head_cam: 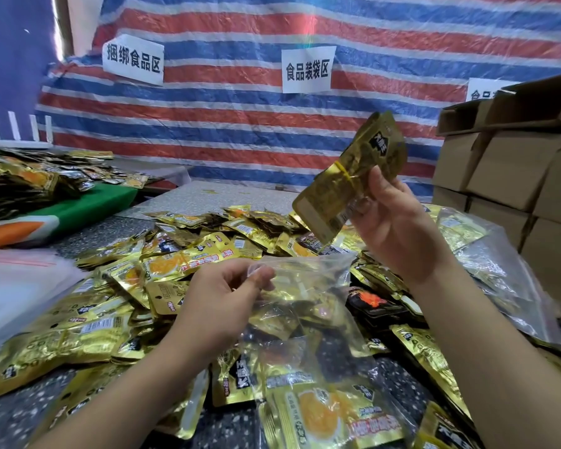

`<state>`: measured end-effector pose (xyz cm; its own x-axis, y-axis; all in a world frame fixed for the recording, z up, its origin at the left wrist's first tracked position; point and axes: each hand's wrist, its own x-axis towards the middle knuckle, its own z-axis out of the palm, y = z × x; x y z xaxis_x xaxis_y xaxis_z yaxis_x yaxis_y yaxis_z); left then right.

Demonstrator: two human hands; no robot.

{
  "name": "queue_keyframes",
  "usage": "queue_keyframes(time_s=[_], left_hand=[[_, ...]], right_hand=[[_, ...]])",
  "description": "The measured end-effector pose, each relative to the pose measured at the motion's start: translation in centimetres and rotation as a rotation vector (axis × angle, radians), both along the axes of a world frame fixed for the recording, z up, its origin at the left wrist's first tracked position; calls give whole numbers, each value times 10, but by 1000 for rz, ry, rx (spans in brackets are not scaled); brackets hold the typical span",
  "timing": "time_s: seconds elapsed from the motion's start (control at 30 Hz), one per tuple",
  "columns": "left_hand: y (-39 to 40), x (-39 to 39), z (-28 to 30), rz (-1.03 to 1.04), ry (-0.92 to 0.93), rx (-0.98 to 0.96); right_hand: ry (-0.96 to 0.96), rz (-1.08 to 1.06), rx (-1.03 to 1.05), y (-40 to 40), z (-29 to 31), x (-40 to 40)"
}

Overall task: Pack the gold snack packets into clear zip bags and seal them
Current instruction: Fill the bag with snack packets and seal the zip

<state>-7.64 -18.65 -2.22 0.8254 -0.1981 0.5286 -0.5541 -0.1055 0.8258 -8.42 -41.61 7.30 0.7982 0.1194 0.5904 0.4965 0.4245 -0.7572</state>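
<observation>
Crinkly foil packet bundle in right hand, limp clear bag

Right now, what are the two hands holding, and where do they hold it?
The right hand grips a banded gold packet bundle at its middle. The left hand pinches the clear zip bag at its top edge.

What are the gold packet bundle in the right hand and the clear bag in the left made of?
Gold snack packet bundle: looks like metallised foil laminate, glossy, with mirror-like creases; a yellow rubber band rings it.
Clear zip bag: thin soft plastic film, likely polyethylene, see-through and wrinkled.
</observation>
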Motion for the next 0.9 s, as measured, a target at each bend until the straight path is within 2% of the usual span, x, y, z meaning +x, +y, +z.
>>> queue_keyframes(time_s=[0.13,0.27,0.37,0.47,0.6,0.7,0.77,0.9], left_hand=[[0,0,1,-3,3,-32],[1,1,0,2,-3,-30],[1,2,-1,7,-5,-14],[1,2,-1,7,-2,-10],[0,3,1,7,42,-46],[0,2,1,-3,34,-26],[1,2,1,-8,43,-29],[-2,2,1,-22,80,-45]], right_hand=[[17,-95,-144,0,-3,1],[45,-240,-543,-3,-7,-2],[58,-273,-699,-5,-5,-5],[71,-223,-727,-5,-2,-6],[59,-174,-599,3,-8,-3],[64,-176,-617,13,-15,1],[77,-193,-740,14,-16,1],[82,-271,-1140,8,-9,-4]])
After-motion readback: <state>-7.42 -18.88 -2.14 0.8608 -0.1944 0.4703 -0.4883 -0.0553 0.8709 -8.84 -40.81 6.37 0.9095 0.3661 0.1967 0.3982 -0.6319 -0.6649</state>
